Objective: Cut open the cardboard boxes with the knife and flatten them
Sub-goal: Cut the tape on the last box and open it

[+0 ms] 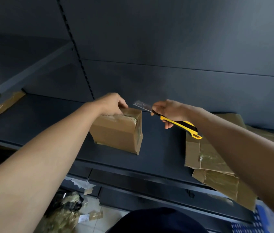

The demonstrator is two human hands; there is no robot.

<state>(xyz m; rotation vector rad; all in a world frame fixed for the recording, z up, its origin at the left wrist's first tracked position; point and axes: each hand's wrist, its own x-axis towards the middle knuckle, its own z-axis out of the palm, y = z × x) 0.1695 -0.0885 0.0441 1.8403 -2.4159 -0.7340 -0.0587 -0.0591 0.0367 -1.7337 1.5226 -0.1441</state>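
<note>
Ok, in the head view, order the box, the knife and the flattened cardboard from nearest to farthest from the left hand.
1. Box: gripped by the left hand.
2. Knife: just right, in the right hand.
3. Flattened cardboard: far right on the shelf.

Brown box (116,132), yellow-black knife (180,123), dark grey shelf (158,148)

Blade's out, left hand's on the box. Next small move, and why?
Probably lower the blade of the knife onto the tape along the top of the box and start the cut. The right hand holds it in the air just right of the top edge, the tape looks uncut, and the left hand grips the box's top, steadying it.
</note>
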